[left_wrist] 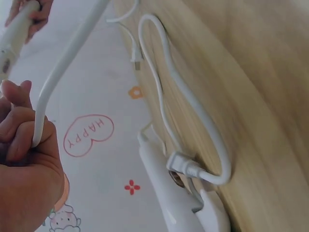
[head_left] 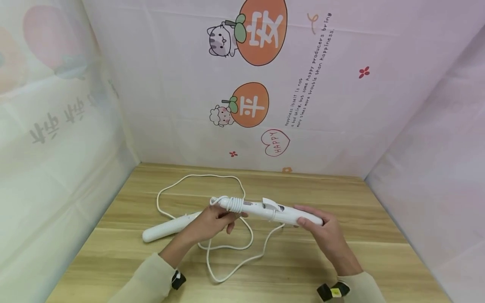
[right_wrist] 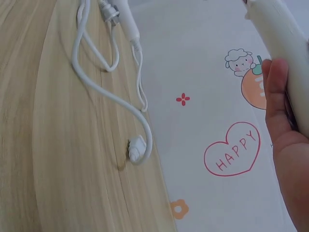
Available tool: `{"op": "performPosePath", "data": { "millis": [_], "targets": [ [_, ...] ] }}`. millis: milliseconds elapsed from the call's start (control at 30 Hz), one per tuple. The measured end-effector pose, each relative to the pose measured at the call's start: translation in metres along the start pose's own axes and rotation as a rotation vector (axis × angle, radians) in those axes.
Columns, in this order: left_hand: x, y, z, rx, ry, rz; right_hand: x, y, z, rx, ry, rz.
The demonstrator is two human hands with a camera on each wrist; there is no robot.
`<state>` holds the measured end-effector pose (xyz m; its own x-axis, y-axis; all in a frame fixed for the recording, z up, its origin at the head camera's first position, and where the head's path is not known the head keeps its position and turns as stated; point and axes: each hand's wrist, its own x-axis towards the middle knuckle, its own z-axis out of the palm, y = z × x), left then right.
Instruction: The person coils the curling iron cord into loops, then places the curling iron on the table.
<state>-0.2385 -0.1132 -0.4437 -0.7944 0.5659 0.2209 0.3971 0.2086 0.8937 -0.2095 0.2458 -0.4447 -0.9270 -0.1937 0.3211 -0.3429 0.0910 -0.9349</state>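
A white curling iron (head_left: 289,214) with a raised lever is held above the table, roughly level. My right hand (head_left: 329,235) grips its thick end, fingers behind and thumb in front. At the other end, cord is wound in several turns (head_left: 235,205) round the handle. My left hand (head_left: 206,225) is by that wound end; in the left wrist view its curled fingers hold the white cord (left_wrist: 63,65). A second white curling iron (head_left: 164,229) lies on the table, partly hidden behind my left hand.
Loose white cord (head_left: 242,263) loops across the wooden table (head_left: 322,256). A plug (left_wrist: 181,164) lies by the second iron, and another plug (left_wrist: 136,55) near the back edge. Printed cloth walls (head_left: 170,84) enclose the table at the back and both sides.
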Motion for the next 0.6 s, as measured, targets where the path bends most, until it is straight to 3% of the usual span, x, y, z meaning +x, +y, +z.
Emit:
{"op": "performPosePath", "data": {
  "millis": [133, 233, 433, 600],
  "targets": [
    [-0.001, 0.007, 0.005, -0.003, -0.015, -0.026, 0.003, -0.001, 0.003, 0.026, 0.046, 0.017],
    [-0.002, 0.01, 0.007, -0.005, 0.008, -0.039, 0.005, -0.001, 0.005, -0.005, 0.084, 0.027],
    [-0.006, 0.01, 0.013, -0.088, 0.043, -0.13, 0.008, -0.001, 0.005, -0.1, 0.176, 0.062],
    [-0.01, 0.012, 0.02, -0.125, 0.055, -0.146, 0.012, 0.002, 0.001, -0.13, 0.267, 0.076]
  ]
}}
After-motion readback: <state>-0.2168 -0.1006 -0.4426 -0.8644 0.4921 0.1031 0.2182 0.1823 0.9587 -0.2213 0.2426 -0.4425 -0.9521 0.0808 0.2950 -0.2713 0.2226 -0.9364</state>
